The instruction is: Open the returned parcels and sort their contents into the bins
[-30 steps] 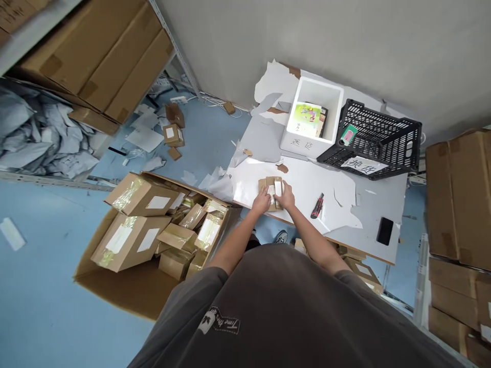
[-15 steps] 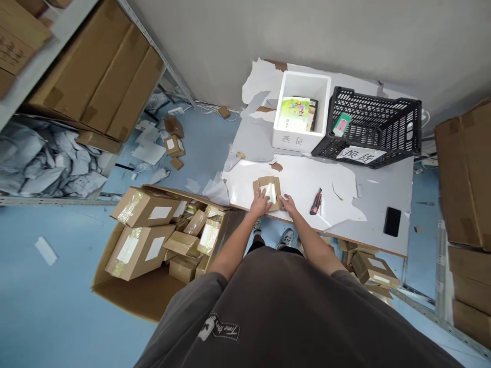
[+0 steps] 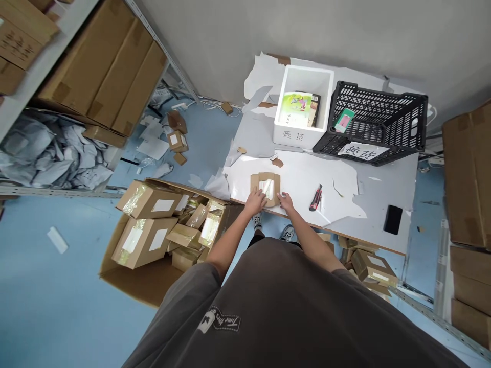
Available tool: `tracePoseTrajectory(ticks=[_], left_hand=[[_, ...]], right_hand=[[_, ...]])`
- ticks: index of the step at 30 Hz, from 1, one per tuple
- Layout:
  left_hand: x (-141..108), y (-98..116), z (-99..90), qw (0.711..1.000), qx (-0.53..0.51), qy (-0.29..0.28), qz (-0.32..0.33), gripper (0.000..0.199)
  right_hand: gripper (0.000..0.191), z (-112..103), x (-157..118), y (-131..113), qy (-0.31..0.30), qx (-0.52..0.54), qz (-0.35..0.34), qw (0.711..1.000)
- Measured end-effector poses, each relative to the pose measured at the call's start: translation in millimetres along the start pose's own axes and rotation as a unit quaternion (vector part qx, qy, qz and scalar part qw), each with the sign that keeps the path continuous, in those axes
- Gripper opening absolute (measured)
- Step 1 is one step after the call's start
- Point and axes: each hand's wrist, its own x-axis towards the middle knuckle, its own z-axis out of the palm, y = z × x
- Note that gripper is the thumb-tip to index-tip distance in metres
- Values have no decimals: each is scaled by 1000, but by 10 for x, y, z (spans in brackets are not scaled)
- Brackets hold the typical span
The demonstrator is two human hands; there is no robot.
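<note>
A small cardboard box (image 3: 276,183) lies with its flaps spread at the near edge of the white-covered table. Inside it are white, tube-like contents, too small to name. My left hand (image 3: 255,201) grips the box's near left corner, its fingertips over the rim beside the contents. At the near right corner, my right hand (image 3: 285,201) has its fingers closed on the cardboard edge. A red and black utility knife (image 3: 315,198) rests on the table to the right of that hand.
Behind the box stand a white foam box (image 3: 293,137) with books and a black plastic crate (image 3: 399,128). A phone (image 3: 393,220) lies at the table's right. To the left, a large carton (image 3: 126,286) holds several parcels. Shelves (image 3: 88,191) flank the left side.
The small box's side flaps lie wider apart and its inside shows more. My left hand has drawn back slightly toward the near left corner. The whole view has shifted a little.
</note>
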Motion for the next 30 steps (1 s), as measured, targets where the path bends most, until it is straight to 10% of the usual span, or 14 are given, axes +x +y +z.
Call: tracePoseTrajectory(ticks=[17, 22, 26, 30], left_hand=[[-314, -172, 470, 990, -128, 58, 18, 25], [-281, -106, 639, 983, -146, 108, 9, 18], [-230, -135, 705, 979, -160, 125, 20, 16], [-187, -174, 762, 976, -167, 137, 31, 14]], right_hand=[[55, -129, -209, -268, 40, 5, 79, 996], [44, -333, -283, -609, 149, -161, -155, 963], [37, -278, -176, -1085, 60, -309, -320, 894], [33, -53, -3, -1352, -27, -424, -340, 839]])
